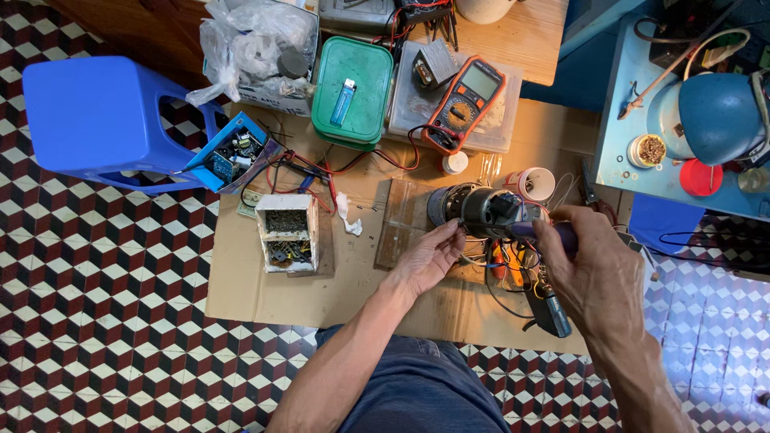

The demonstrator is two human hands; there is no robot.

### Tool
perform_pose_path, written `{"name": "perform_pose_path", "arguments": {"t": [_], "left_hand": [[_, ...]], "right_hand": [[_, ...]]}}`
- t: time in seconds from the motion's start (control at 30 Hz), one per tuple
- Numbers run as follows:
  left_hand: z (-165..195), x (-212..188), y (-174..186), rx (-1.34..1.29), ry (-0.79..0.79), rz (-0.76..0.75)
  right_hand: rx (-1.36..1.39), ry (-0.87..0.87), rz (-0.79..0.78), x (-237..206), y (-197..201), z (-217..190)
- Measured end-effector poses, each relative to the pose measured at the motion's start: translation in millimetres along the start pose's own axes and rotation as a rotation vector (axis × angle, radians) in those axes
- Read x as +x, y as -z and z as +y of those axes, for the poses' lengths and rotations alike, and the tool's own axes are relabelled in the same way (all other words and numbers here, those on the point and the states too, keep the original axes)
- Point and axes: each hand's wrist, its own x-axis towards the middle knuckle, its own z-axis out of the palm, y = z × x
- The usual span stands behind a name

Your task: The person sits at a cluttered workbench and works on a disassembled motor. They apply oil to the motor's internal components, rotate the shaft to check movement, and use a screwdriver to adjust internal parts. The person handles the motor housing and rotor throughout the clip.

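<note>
A grey metal electric motor [475, 207] lies on a wooden board [401, 220] on a sheet of cardboard [273, 293]. My left hand [427, 260] reaches to the motor's near side, fingertips pinching a thin wire at its body. My right hand [597, 269] grips a dark purple tool handle [536, 231] whose tip points at the motor's right end. Coloured wires [513, 265] and a dark blue-tipped tool [553, 313] lie just below the motor.
A blue plastic stool [104, 120] stands at left. A white parts box [287, 232], an open blue circuit box [233, 152], a green lidded container [353, 92] with a lighter, an orange multimeter [465, 103], a wire spool [533, 183] and a blue lamp [718, 116] surround the work.
</note>
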Motion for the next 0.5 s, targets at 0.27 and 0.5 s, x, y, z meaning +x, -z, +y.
{"name": "perform_pose_path", "arguments": {"t": [0.27, 0.5], "left_hand": [[-1.6, -0.8, 2.3, -0.016, -0.021, -0.028], [-3.8, 3.5, 4.9, -0.004, -0.021, -0.039]], "right_hand": [[0.017, 0.096, 0.019, -1.6, -0.7, 1.9], [0.194, 0.291, 0.053, -4.1, -5.6, 6.3]]}}
